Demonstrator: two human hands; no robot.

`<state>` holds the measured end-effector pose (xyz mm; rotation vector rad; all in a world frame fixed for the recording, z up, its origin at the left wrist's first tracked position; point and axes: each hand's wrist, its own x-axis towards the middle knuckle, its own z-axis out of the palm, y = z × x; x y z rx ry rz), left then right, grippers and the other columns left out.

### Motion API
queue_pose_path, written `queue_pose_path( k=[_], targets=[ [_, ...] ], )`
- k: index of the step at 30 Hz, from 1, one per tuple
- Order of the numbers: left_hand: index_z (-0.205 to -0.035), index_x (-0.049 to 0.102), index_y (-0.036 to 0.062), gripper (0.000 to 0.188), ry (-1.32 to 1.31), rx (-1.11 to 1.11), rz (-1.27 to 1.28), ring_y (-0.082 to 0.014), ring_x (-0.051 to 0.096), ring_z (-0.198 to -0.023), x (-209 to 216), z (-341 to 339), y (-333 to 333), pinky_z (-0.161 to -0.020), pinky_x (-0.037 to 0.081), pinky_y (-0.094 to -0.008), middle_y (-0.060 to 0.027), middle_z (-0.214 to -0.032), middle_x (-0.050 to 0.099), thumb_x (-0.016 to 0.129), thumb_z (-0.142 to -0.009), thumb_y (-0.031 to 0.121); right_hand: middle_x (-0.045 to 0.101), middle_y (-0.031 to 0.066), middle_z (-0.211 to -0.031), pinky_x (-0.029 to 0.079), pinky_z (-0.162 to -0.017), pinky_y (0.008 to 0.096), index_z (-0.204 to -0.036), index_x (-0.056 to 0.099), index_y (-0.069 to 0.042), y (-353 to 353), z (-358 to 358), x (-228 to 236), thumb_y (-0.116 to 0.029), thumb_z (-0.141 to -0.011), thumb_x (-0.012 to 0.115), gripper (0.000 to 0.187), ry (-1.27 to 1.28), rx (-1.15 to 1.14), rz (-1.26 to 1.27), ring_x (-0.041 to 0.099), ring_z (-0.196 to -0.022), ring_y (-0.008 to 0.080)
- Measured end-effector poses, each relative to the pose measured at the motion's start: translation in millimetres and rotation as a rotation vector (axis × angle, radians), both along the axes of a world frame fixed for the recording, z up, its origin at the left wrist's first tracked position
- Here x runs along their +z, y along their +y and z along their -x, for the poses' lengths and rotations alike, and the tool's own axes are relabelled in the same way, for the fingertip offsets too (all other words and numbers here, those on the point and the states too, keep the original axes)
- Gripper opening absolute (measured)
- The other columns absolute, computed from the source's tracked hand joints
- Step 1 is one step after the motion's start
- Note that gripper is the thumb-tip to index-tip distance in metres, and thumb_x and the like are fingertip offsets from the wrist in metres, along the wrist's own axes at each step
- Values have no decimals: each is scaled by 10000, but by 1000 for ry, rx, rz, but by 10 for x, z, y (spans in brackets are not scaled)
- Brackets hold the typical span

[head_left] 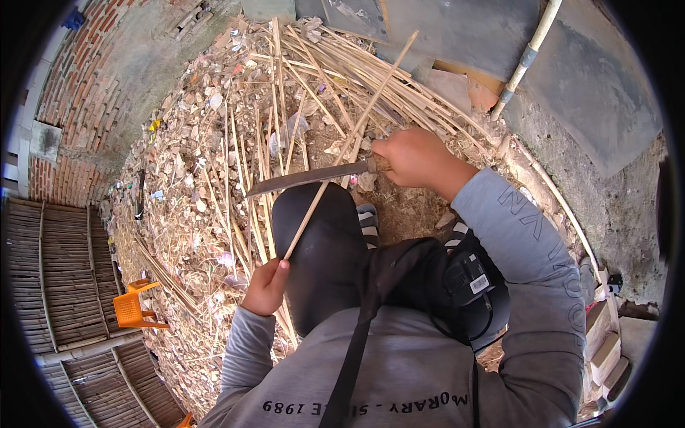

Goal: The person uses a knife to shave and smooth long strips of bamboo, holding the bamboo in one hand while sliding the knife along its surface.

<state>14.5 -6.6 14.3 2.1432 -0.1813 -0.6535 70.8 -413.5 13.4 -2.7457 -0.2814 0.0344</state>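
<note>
My left hand is closed on the near end of a thin bamboo strip, which slants up and away to the right across my left knee. In my right hand is the wooden handle of a long machete. Its dark blade points left and lies across the strip just above the knee; I cannot tell if the edge touches it. Several loose bamboo strips lie on the ground beyond and left of the knee.
A pile of bamboo strips lies by the grey wall panels at the far right. Rubble and litter cover the ground. An orange plastic chair stands at left near bamboo slat panels. A pole leans at the right wall.
</note>
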Motion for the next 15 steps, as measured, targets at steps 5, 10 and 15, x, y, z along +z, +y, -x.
queue_pose_path(
  k=[5,10,15],
  targets=[
    [-834,572,4,441,-7,-44,-38,-66,417,-656,119,-56,-170,-580,369,-282,21,-667,469,497,-1077,364,674,183,-825,519,-744,518,-933,668,-79,-356,-23,-289,-168,-737,704,218,-44,-193,-194,666,-846,407],
    [-849,582,22,440,121,46,51,-49,421,-656,2,-31,21,-582,366,-251,53,-694,483,484,-1082,383,691,209,-864,530,-777,501,-1027,696,-71,-63,-13,-1,-175,-751,691,296,-53,-61,-79,669,-868,417],
    [-874,585,34,412,213,78,157,-27,406,-633,1,-86,-102,-559,336,-226,68,-688,468,485,-1083,374,689,235,-876,531,-795,496,-1112,688,-61,-468,-152,-405,-162,-752,677,375,-27,-279,-284,663,-884,429]
  ],
)
